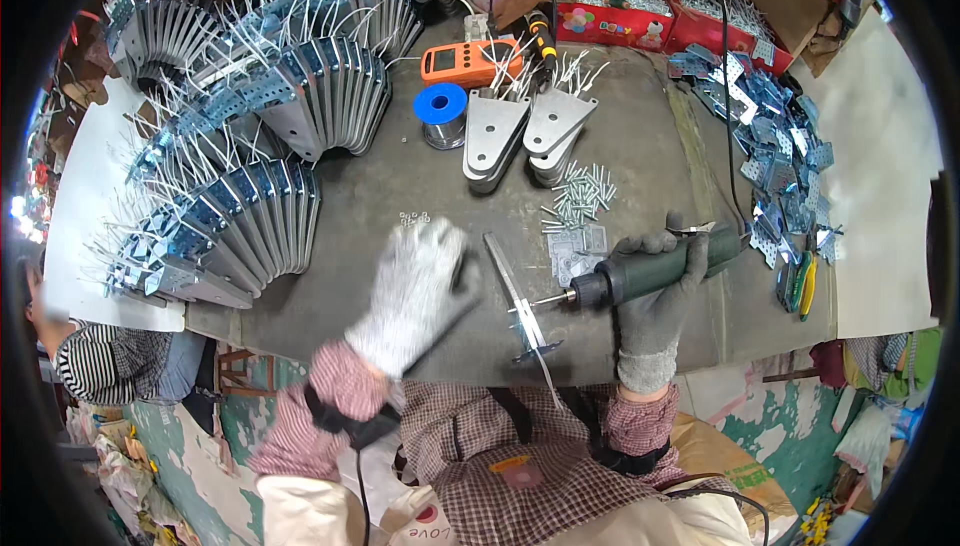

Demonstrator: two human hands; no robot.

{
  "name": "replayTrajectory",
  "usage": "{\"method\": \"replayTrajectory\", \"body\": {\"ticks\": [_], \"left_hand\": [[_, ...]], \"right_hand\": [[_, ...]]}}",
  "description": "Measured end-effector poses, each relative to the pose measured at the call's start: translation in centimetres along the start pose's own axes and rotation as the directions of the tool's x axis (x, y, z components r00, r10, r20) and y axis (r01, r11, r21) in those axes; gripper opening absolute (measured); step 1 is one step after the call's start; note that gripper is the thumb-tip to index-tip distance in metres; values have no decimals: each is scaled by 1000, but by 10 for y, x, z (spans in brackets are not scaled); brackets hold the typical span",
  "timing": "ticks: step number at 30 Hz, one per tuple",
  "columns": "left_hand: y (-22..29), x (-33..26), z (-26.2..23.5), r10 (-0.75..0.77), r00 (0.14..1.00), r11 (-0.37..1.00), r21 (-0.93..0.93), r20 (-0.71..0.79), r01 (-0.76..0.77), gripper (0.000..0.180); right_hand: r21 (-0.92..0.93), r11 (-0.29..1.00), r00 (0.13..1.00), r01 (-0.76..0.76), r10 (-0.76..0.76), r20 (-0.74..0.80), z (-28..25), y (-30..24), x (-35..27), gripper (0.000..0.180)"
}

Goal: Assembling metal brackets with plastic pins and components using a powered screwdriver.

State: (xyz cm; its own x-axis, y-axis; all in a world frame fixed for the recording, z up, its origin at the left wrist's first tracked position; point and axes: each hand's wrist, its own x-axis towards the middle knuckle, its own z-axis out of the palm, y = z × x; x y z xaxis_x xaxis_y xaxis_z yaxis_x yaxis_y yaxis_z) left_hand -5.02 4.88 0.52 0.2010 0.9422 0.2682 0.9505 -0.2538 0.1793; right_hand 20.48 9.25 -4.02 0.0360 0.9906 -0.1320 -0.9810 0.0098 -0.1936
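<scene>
My right hand (660, 301), in a grey glove, is closed around a dark green electric screwdriver (650, 274). Its bit points left at a thin metal bracket piece (520, 298) with blue-tinted plates and a white wire, standing on edge on the table. In a pale glove, my left hand (415, 286) reaches over the table to the left of that piece. Its fingertips are by a few small nuts (413, 218); they are blurred and partly hidden, so whether they hold anything does not show. Beyond the screwdriver lie a pile of screws (582, 194) and some clear plastic pieces (575, 251).
Curved rows of wired metal brackets (245, 231) fill the left side. Two stacks of grey brackets (495, 131), a solder spool (441, 111) and an orange meter (468, 62) stand behind. Blue-tinted plates (770, 146) and pliers (803, 284) lie right; a cord hangs there.
</scene>
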Motion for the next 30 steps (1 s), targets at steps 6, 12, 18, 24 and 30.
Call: {"method": "replayTrajectory", "body": {"ticks": [6, 12, 18, 24, 30], "left_hand": [[51, -49, 10, -330, 940, 615, -776, -91, 140, 18], [59, -53, 23, -349, 919, 638, -765, -184, 89, 22], [63, -54, 22, -348, 917, 661, -745, -196, 92, 23], [62, -54, 22, -338, 925, 680, -725, -176, 110, 22], [59, -54, 20, -281, 946, 707, -702, -163, 89, 20]], "right_hand": [[9, 999, 999, -45, 45, 0, 0, 5, -1, 37], [-3, 1000, 1000, -13, 13, 5, -2, 2, -1, 35], [-14, 1000, 999, 0, 0, -32, 3, 5, -4, 30], [4, 1000, 1000, -17, 17, -4, -1, 4, -3, 29], [-7, 1000, 1000, -11, 10, -28, -1, 6, -5, 30]]}}
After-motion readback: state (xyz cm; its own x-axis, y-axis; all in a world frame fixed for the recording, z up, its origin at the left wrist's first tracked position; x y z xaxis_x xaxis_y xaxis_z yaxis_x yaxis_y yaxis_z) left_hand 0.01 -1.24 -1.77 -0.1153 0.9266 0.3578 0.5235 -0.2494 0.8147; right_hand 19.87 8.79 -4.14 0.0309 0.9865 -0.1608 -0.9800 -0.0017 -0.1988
